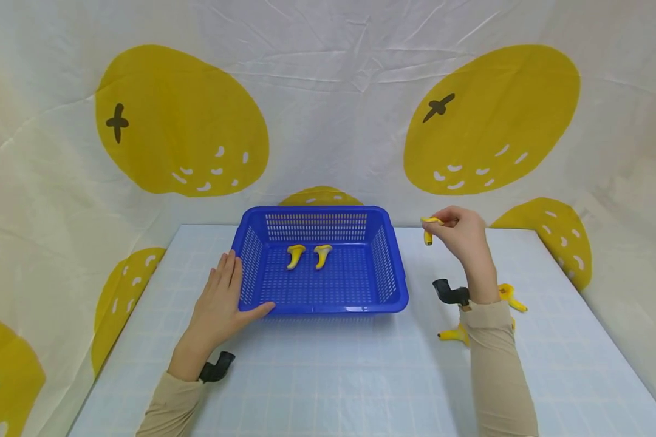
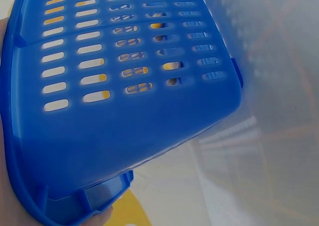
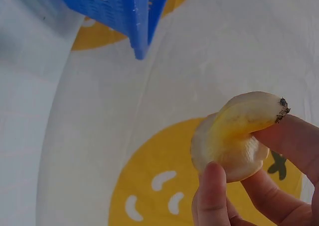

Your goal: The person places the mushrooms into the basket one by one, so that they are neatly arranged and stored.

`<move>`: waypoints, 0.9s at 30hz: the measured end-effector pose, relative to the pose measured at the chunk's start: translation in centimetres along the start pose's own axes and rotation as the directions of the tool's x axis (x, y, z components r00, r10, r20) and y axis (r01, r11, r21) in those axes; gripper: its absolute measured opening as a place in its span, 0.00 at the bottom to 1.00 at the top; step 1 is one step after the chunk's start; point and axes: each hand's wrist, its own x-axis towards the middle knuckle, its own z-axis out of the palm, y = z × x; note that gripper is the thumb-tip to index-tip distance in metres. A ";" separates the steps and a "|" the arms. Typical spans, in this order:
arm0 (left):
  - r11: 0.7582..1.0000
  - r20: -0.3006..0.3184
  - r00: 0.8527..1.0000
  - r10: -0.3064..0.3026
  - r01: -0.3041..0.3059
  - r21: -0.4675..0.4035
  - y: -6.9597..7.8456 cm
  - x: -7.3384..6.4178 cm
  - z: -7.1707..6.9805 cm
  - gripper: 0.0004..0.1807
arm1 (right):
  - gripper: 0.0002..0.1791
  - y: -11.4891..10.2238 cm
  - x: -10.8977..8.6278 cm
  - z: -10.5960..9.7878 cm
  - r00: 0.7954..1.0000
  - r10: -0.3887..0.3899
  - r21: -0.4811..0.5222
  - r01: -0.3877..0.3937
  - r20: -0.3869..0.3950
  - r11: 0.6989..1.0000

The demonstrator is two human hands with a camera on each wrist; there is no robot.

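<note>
Right hand (image 1: 464, 235) pinches curved yellow mushroom (image 3: 241, 119); left hand (image 1: 217, 306) touches slotted basket (image 1: 328, 309)

No legible txt, labels, nos. or signs in any view.

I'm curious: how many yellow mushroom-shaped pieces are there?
5 at least: two pieces in the basket, one in the right hand, two on the table; perhaps another, mostly hidden by the sleeve.

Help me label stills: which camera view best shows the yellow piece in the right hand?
The right wrist view: the yellow piece is largest there, its curved stem and dark tip plain. The head view shows it small, pinched by the right hand. I cannot make it out in the left wrist view.
</note>
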 end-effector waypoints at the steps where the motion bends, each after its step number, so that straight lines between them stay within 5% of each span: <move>1: 1.000 0.002 1.000 -0.002 0.002 -0.001 0.0 0.0 0.0 0.67 | 0.21 -0.3 0.1 0.1 1.000 -0.009 -0.002 0.009 0.003 1.000; 27: 1.000 0.006 1.000 -0.007 0.007 -0.002 0.1 0.0 0.0 0.67 | 0.14 -6.2 4.1 5.1 0.986 -0.140 0.033 0.138 0.095 0.990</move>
